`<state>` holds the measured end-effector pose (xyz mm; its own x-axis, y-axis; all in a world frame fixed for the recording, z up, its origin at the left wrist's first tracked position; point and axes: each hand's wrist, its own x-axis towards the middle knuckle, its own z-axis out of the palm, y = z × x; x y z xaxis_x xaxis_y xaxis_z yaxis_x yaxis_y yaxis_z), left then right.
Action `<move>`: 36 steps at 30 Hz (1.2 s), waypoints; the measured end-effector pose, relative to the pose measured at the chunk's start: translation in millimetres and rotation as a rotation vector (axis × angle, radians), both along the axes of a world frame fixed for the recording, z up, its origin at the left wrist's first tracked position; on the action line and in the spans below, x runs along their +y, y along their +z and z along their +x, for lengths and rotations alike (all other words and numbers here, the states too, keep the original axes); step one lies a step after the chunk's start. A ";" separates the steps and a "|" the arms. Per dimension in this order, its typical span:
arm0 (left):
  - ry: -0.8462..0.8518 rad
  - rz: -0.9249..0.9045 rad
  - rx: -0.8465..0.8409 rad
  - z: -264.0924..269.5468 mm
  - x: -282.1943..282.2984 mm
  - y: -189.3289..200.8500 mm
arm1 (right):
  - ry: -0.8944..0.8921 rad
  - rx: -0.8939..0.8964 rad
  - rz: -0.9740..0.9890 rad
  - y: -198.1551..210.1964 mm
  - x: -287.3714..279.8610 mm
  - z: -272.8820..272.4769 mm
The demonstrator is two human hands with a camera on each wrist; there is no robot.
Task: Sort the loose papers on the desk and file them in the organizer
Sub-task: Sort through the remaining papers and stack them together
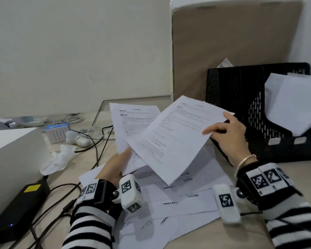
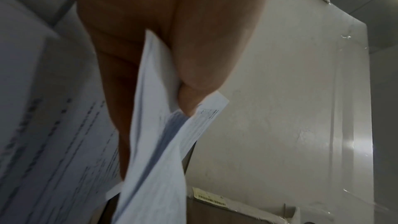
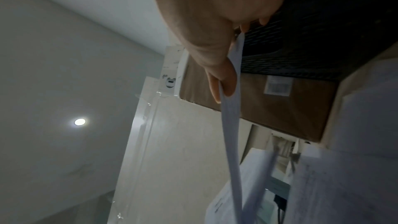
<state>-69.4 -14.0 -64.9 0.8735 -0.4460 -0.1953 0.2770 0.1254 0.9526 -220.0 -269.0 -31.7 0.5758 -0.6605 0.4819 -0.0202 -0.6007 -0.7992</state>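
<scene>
Centre: a held sheet (image 1: pixel 176 139) overlaps, in front, a second sheet (image 1: pixel 131 123) to its left.
Below them: loose papers (image 1: pixel 187 198) spread on the desk (image 1: pixel 294 169).
Right: organizer (image 1: pixel 241 97) on the desk, filed papers (image 1: pixel 294 103) in its right compartment.
Behind the organizer: a cardboard box (image 1: pixel 232 36).
Left: a power adapter (image 1: pixel 18 211) at the near edge, a crumpled tissue (image 1: pixel 57 159) beyond it.

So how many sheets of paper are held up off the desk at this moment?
2 at least: the sheet gripped by the left hand, and the sheet pinched by the right hand. The left may hold more stacked behind.
</scene>
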 end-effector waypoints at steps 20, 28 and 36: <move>0.101 -0.107 -0.191 -4.5 -3.5 -1.4 | 0.408 0.140 0.618 -14.3 28.7 -5.6; -0.070 -0.048 -0.244 -14.7 -14.4 -1.8 | 0.363 0.141 0.598 -24.6 26.4 1.0; 0.064 0.029 -0.219 -7.2 2.0 1.1 | 0.257 0.091 0.380 -24.1 1.0 -4.8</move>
<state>-76.6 -12.0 -63.8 0.9228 -0.3851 -0.0101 0.0557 0.1073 0.9927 -224.8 -268.0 -55.7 0.7724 -0.6110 0.1734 0.0109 -0.2602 -0.9655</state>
